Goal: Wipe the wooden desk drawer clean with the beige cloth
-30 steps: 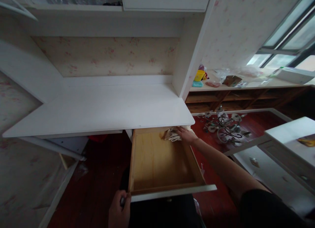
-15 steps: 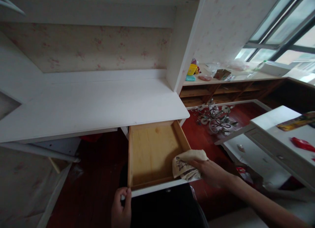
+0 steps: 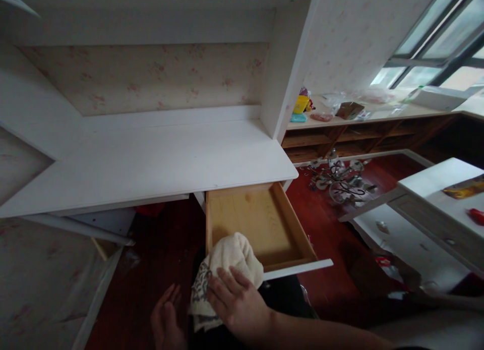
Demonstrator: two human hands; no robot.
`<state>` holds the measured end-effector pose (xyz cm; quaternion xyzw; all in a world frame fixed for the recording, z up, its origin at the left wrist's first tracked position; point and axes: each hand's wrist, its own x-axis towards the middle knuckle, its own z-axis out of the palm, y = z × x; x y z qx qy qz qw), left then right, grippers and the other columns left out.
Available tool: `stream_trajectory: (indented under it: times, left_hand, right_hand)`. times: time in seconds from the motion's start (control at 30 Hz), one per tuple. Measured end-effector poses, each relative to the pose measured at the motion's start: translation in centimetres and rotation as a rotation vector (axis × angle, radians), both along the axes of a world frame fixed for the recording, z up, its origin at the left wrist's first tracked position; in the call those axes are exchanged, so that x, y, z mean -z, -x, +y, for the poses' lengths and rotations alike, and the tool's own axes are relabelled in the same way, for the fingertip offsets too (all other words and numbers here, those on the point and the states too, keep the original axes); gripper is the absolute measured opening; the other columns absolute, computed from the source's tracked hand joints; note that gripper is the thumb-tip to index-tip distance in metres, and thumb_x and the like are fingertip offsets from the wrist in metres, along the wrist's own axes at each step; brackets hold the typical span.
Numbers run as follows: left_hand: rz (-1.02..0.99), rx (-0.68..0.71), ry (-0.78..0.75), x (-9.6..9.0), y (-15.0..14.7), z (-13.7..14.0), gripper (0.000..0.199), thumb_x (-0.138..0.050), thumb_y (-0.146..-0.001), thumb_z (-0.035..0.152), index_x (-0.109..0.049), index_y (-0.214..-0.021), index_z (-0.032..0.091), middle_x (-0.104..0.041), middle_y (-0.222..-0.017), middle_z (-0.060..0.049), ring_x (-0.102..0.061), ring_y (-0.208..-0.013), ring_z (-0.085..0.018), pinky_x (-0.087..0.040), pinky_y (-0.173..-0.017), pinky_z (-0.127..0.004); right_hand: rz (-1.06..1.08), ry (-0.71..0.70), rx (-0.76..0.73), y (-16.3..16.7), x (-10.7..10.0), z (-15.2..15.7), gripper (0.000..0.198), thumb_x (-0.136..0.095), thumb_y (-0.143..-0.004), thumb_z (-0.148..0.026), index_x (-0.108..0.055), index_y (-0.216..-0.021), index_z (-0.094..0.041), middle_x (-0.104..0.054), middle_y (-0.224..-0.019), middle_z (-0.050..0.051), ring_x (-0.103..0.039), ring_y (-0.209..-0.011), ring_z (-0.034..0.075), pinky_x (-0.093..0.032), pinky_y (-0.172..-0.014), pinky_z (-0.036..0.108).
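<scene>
Below, a cream terry cloth (image 3: 227, 269) with a dark grey printed patch is bunched into a soft mound at the front left corner of the open wooden drawer (image 3: 260, 224). It is pressed flat by the right hand (image 3: 236, 302), fingers spread over it. The left hand (image 3: 164, 322) is held open just beside the cloth, gripping nothing. The white counter (image 3: 151, 161) lies above the drawer.

Open drawer (image 3: 264, 224) interior lies bare; cloth (image 3: 227, 264) covers its front-left corner
</scene>
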<state>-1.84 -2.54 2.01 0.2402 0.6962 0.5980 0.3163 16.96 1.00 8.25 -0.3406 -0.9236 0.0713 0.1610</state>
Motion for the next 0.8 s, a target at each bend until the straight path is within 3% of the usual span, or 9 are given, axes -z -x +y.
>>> stream_trajectory:
  times: [0.1,0.2,0.3,0.43,0.53,0.63,0.7,0.8]
  left_hand:
    - [0.379,0.130,-0.006,-0.6,0.5,0.0,0.040,-0.052,-0.083,0.048,-0.056,-0.109,0.018,-0.060,-0.116,-0.009,-0.057,-0.107,-0.023,-0.047,-0.091,-0.039]
    - [0.849,0.461,-0.125,-1.1,-0.1,0.4,0.033,-0.056,-0.082,0.040,-0.058,-0.108,0.020,-0.059,-0.118,-0.008,-0.055,-0.108,-0.022,-0.046,-0.092,-0.038]
    - [1.193,0.727,-0.287,-1.6,-1.6,1.4,0.039,-0.063,-0.079,0.036,-0.057,-0.115,0.023,-0.058,-0.122,-0.006,-0.054,-0.111,-0.022,-0.044,-0.094,-0.038]
    - [1.435,0.885,-0.345,-2.2,-3.1,2.9,0.047,-0.063,-0.079,0.036,-0.054,-0.123,0.023,-0.057,-0.126,-0.005,-0.050,-0.117,-0.022,-0.038,-0.100,-0.039]
    - [1.495,0.929,-0.315,-2.2,-3.4,3.5,0.041,-0.061,-0.082,0.032,-0.055,-0.122,0.025,-0.057,-0.126,-0.003,-0.050,-0.117,-0.021,-0.038,-0.098,-0.037]
    - [1.485,0.911,-0.282,-1.8,-3.2,3.6,0.036,-0.058,-0.084,0.026,-0.057,-0.120,0.026,-0.057,-0.126,-0.004,-0.051,-0.116,-0.020,-0.040,-0.094,-0.034]
    - [1.472,0.900,-0.263,-1.5,-3.2,3.8,0.035,-0.057,-0.085,0.025,-0.057,-0.120,0.026,-0.055,-0.127,-0.004,-0.051,-0.116,-0.020,-0.041,-0.093,-0.034]
    - [1.461,0.882,-0.233,-1.3,-3.3,4.8,0.036,-0.056,-0.085,0.024,-0.056,-0.121,0.026,-0.052,-0.130,-0.005,-0.049,-0.118,-0.021,-0.040,-0.094,-0.036]
  right_hand:
    - [-0.020,-0.105,0.013,-4.7,0.4,-0.5,0.035,-0.041,-0.095,-0.021,-0.050,-0.129,-0.022,-0.048,-0.138,0.002,-0.037,-0.131,0.023,-0.032,-0.108,0.046]
    - [-0.138,-0.173,0.028,-11.5,-0.1,-1.2,0.040,-0.046,-0.093,-0.018,-0.047,-0.133,-0.023,-0.045,-0.141,0.002,-0.035,-0.132,0.022,-0.031,-0.109,0.042]
    - [-0.232,-0.195,0.149,-18.5,-0.3,-2.2,0.047,-0.046,-0.092,-0.018,-0.042,-0.137,-0.024,-0.042,-0.143,0.001,-0.033,-0.134,0.021,-0.028,-0.112,0.039]
    - [-0.203,-0.072,0.467,-25.8,1.3,-4.1,0.057,-0.040,-0.087,-0.013,-0.035,-0.142,-0.027,-0.040,-0.144,0.002,-0.037,-0.132,0.022,-0.037,-0.105,0.037]
    - [0.057,0.165,0.964,-28.5,3.5,-5.2,0.063,-0.042,-0.080,-0.016,-0.034,-0.143,-0.024,-0.046,-0.140,0.007,-0.050,-0.121,0.024,-0.049,-0.087,0.033]
    - [0.457,0.535,1.389,-28.7,5.6,-6.0,0.056,-0.050,-0.076,-0.032,-0.049,-0.131,-0.020,-0.068,-0.109,0.009,-0.066,-0.092,0.027,-0.053,-0.068,0.031]
    - [0.767,0.692,1.520,-28.0,6.9,-6.1,0.053,-0.056,-0.071,-0.039,-0.058,-0.119,-0.017,-0.071,-0.090,0.008,-0.068,-0.078,0.027,-0.052,-0.060,0.031]
    - [1.159,0.753,1.567,-26.7,8.3,-5.7,0.053,-0.067,-0.059,-0.039,-0.062,-0.106,-0.015,-0.071,-0.081,0.007,-0.067,-0.074,0.027,-0.052,-0.060,0.033]
